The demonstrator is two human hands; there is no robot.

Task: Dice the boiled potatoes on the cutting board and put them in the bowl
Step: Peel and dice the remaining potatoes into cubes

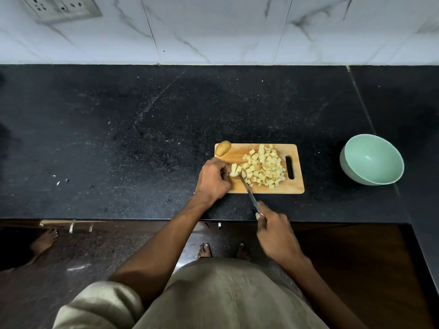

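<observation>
A wooden cutting board (294,187) lies on the black counter. A pile of diced potato (266,168) covers its middle and right part. One whole unpeeled potato (222,148) sits at the board's far left corner. My left hand (212,180) holds a partly cut potato piece (235,170) with curled fingers at the board's left side. My right hand (275,233) grips the handle of a knife (248,189), and the blade tip rests against that piece. A pale green bowl (371,160) stands empty on the counter to the right of the board.
The black stone counter (118,138) stretches wide to the left, with a few white crumbs on it. A marble-tiled wall with a socket plate (60,7) stands behind. Another person's bare foot (44,241) is on the floor at the lower left.
</observation>
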